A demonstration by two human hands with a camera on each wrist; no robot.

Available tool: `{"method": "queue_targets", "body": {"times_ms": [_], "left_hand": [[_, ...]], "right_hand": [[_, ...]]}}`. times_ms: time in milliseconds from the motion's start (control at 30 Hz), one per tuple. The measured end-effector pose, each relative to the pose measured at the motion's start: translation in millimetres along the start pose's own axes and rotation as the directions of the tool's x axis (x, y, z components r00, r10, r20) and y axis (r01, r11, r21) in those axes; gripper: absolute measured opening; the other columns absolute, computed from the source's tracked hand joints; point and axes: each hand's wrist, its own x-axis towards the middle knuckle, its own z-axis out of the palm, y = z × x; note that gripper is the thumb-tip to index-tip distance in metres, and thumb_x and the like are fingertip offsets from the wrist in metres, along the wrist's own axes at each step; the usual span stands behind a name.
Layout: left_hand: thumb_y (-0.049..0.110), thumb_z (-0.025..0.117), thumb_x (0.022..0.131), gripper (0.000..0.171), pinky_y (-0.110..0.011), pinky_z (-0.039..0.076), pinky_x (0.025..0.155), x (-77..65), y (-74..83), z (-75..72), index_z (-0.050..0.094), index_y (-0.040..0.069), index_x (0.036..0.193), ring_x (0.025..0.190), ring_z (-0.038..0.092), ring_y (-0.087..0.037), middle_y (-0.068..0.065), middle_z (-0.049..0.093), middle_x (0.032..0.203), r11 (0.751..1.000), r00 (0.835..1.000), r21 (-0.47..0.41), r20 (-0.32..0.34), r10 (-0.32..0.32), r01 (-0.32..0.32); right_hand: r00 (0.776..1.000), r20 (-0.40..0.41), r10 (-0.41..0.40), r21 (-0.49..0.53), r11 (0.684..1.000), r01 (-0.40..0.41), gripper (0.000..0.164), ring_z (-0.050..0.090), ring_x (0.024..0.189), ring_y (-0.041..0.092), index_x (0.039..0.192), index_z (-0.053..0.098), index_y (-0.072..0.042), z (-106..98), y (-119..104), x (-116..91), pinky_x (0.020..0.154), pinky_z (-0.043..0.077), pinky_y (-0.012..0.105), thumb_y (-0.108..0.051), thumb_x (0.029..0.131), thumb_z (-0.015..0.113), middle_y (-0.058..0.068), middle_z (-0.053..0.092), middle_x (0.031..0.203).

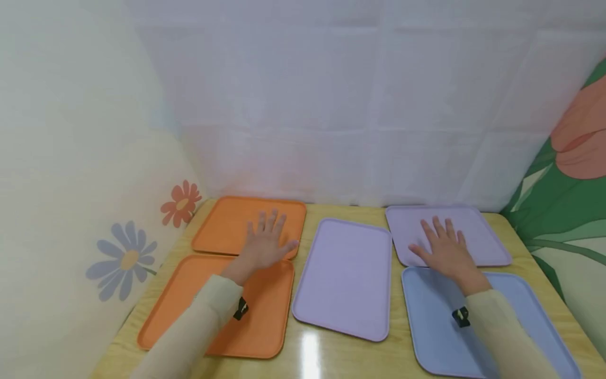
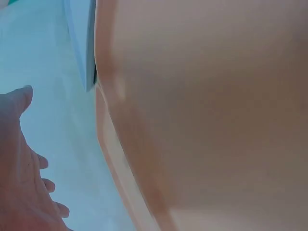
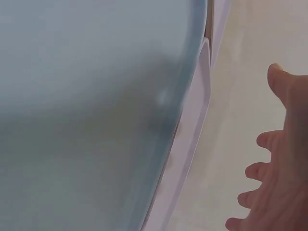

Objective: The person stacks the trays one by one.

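Note:
In the head view my left hand is spread palm down over the inner edges of two orange trays, the far one and the near one. Its fingers are straight, and it holds nothing. My right hand, also spread, reaches over the far purple tray, its wrist above the blue tray. Between the hands lies another purple tray, set slightly askew. Both wrist views show the left hand and the right hand with fingers extended and nothing in them.
The trays lie flat on a wooden table. Behind it hangs a white cloth. A flower-patterned wall covering stands on the left, and one with large leaves and a tulip on the right.

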Motion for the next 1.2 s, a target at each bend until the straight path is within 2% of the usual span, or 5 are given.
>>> {"method": "queue_targets", "body": {"times_ms": [233, 400, 667, 867, 1200], "left_hand": [[0.058, 0.044, 0.102, 0.083, -0.069, 0.005, 0.12, -1.9, 15.1, -1.4, 0.023, 0.001, 0.159, 0.154, 0.0, -0.044, -0.021, 0.007, 0.168, 0.999, 1.0, -0.029, -0.016, 0.026, -0.027], [0.047, 0.055, 0.101, 0.079, -0.064, 0.022, 0.119, -1.8, 25.3, -1.4, 0.029, -0.005, 0.154, 0.149, 0.021, -0.047, -0.028, 0.024, 0.161, 0.992, 0.999, -0.115, -0.023, 0.044, -0.047], [0.031, 0.067, 0.096, 0.07, -0.059, 0.038, 0.112, -3.9, 44.3, -0.1, 0.04, -0.002, 0.151, 0.139, 0.04, -0.045, -0.028, 0.041, 0.151, 0.943, 0.992, -0.311, 0.083, -0.1, 0.121], [0.022, 0.07, 0.094, 0.064, -0.053, 0.048, 0.103, -3.1, 53.5, 0.5, 0.044, -0.004, 0.147, 0.126, 0.054, -0.04, -0.024, 0.054, 0.138, 0.904, 0.983, -0.398, 0.149, -0.104, 0.156], [0.022, 0.071, 0.092, 0.059, -0.045, 0.057, 0.088, -6.1, 60.3, 10.7, 0.05, -0.002, 0.142, 0.109, 0.066, -0.033, -0.021, 0.063, 0.13, 0.87, 0.968, -0.451, 0.228, -0.105, 0.201]], "right_hand": [[0.999, -0.002, -0.035, -0.023, 0.999, 0.035, 0.085, 0.005, 0.147, 0.058, 0.156, 0.03, 0.003, 5.8, -15.2, 5.7, 0.116, 0.009, 0.074, -0.061, 0.102, 0.042, 0.035, 0.017, 0.161], [0.993, -0.066, -0.099, -0.005, 0.995, 0.099, 0.072, 0.031, 0.138, 0.056, 0.148, 0.042, 0.007, 10.0, -24.9, 8.3, 0.111, 0.029, 0.07, -0.048, 0.103, 0.051, 0.036, 0.039, 0.148], [0.985, -0.139, -0.103, 0.138, 0.983, 0.122, 0.048, 0.054, 0.12, 0.049, 0.132, 0.058, 0.009, 20.4, -39.0, 11.0, 0.102, 0.045, 0.061, -0.026, 0.099, 0.059, 0.032, 0.06, 0.127], [0.991, -0.119, -0.068, 0.24, 0.966, 0.095, 0.044, 0.067, 0.098, 0.039, 0.131, 0.059, 0.009, 25.0, -47.6, 14.3, 0.086, 0.055, 0.055, -0.018, 0.096, 0.062, 0.026, 0.068, 0.11], [0.998, -0.057, 0.025, 0.305, 0.952, -0.006, 0.044, 0.067, 0.094, 0.036, 0.128, 0.06, 0.011, 32.3, -56.0, 13.4, 0.087, 0.055, 0.051, -0.017, 0.094, 0.065, 0.021, 0.071, 0.102]]}}
